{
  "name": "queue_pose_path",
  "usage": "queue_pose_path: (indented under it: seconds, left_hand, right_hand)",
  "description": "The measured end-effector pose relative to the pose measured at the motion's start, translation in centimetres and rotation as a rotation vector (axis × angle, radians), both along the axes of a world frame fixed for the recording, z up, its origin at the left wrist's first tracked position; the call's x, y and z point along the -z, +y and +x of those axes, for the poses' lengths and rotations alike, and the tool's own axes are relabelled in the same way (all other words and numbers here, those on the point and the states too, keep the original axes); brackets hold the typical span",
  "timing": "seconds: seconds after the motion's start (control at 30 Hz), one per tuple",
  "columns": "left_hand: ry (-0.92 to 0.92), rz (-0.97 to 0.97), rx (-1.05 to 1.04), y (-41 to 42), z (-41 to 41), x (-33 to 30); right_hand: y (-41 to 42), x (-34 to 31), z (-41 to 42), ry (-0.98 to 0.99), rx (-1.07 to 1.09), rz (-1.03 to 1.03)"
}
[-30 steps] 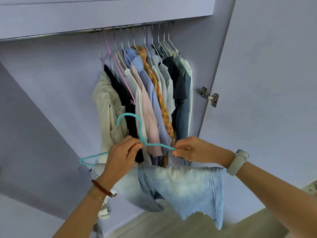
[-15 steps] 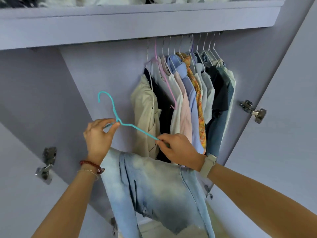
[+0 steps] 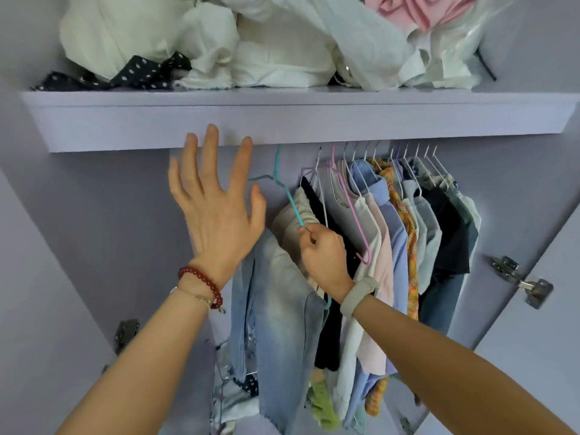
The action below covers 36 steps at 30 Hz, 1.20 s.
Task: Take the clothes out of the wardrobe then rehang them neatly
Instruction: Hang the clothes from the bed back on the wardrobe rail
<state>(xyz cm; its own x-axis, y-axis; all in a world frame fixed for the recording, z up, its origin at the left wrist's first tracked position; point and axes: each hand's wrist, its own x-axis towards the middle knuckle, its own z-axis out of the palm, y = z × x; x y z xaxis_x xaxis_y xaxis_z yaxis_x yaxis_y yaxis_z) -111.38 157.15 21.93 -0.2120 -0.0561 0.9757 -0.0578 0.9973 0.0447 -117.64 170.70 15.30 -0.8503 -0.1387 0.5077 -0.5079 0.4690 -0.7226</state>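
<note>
Left hand: we see our left hand [image 3: 216,208] raised at centre left of the frame, fingers straight and spread wide, palm away from us, holding nothing; its fingertips overlap the front edge of the shelf [image 3: 298,120], though we cannot tell whether they touch it.
Right hand: our right hand [image 3: 323,255] sits just right of centre, thumb and fingers pinching the sloping arm of the teal hanger [image 3: 287,196].
Teal hanger: its hook runs up under the shelf edge at centre; we cannot tell whether it rests on a rail, because the shelf hides that part.
Jeans: the pale blue jeans [image 3: 279,328] hang from the teal hanger, draped down the lower centre of the frame, between our two forearms.
Hung clothes: to the right of centre a row of shirts [image 3: 401,246] hangs on thin white hangers, packed close together, in cream, black, pink, blue, orange plaid and dark tones.
Pink hanger: a bare pink hanger [image 3: 351,211] hangs in front of that row, just right of our right hand.
Shelf load: across the top of the frame lie piled white fabrics [image 3: 251,42], a dark dotted cloth [image 3: 135,73] at upper left and a pink item [image 3: 417,7] in clear plastic at upper right.
Door hardware: one metal hinge [image 3: 521,281] shows at right, another at lower left [image 3: 125,334].
Wrists: red beads [image 3: 201,284] on the left, a pale watch [image 3: 359,295] on the right.
</note>
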Motion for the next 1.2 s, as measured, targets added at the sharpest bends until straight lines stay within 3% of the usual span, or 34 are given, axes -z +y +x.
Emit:
queue_pose_path:
  seconds: [0.17, 0.57, 0.77, 0.87, 1.03, 1.2]
  left_hand:
    - [-0.091, -0.054, -0.064, -2.8, -2.7, -1.4]
    - [-0.017, -0.123, -0.153, -3.9, -4.3, -1.0]
    - [-0.072, -0.054, -0.159, -2.9, -4.2, -0.1]
    - [-0.121, 0.006, -0.057, -0.8, -4.1, 2.4]
    - [-0.387, 0.056, 0.156, 6.7, -3.4, 8.5]
    - [-0.66, -0.206, 0.49, 19.0, -1.3, 14.1]
  right_hand:
    - [-2.4, -1.6, -3.8, -0.049, 0.107, -0.076]
    - [-4.0, 0.7, -9.0, -0.158, 0.354, 0.155]
    - [-1.2, 1.7, -6.2, -0.031, 0.141, 0.114]
    - [1.8, 1.8, -3.5, 0.171, 0.068, 0.087]
    - [11.7, 3.8, 0.1, 0.35, 0.158, 0.319]
    - [25.4, 8.8, 6.4, 0.14, 0.357, 0.465]
